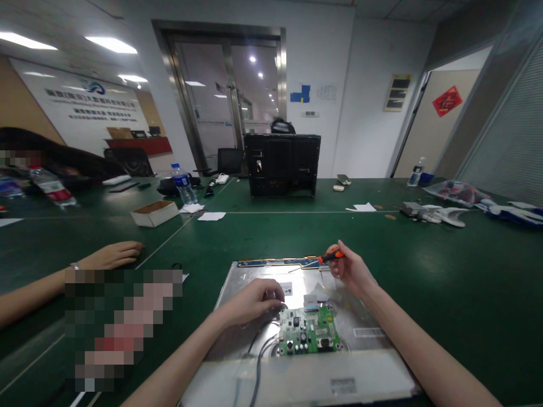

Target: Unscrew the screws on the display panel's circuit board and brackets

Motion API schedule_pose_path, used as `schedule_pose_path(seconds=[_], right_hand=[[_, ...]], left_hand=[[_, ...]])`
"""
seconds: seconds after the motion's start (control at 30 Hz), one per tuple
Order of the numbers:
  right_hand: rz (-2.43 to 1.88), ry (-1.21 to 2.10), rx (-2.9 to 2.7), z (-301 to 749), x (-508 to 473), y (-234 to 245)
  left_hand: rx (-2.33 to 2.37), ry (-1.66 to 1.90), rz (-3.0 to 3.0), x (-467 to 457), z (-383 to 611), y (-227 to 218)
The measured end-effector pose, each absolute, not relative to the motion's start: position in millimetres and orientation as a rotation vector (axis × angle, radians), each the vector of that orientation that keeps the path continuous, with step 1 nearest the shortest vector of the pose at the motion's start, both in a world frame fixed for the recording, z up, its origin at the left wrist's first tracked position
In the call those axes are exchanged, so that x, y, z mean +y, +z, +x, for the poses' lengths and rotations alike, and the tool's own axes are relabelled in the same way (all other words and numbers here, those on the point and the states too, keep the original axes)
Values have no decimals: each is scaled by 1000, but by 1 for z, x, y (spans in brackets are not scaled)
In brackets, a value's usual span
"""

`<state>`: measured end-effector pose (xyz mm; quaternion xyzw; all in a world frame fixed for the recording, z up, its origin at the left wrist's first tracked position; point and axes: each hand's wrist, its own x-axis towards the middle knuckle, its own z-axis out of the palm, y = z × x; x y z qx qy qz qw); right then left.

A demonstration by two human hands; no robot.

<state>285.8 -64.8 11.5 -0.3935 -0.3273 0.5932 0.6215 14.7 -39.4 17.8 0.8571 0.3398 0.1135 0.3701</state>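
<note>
My right hand (350, 270) is closed around the orange and black handle of a screwdriver (331, 255). Its thin shaft points left, over the far part of a silver metal display panel (365, 316). Curled above the same panel, my left hand (257, 301) has thumb and fingertips drawn together by the far left corner of a green circuit board (309, 333); whatever is between them is hidden. Along the panel's far edge runs a narrow blue circuit strip (271, 263). A dark cable (258, 367) comes off the board's left side toward me.
Another person's hand (112, 255) rests on the green table (458, 265) at left, near a blurred-out patch. Farther back are a small open box (155, 213), a water bottle (183, 183) and an upright black monitor housing (282, 165). Plastic parts (435, 213) lie on the right.
</note>
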Motion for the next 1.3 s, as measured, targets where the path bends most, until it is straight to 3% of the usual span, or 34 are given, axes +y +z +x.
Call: schedule_pose_path(seconds=[0.27,0.93,1.3], right_hand=[[-868,1289,-850,239,-68,45],[-982,1131,-848,217,-59,16],[-955,781,-957,213,-73,21]], left_hand=[[852,261,2061,-42,17,13],[824,250,2016,-34,13,-3],[832,276,1965,-38,16,4]])
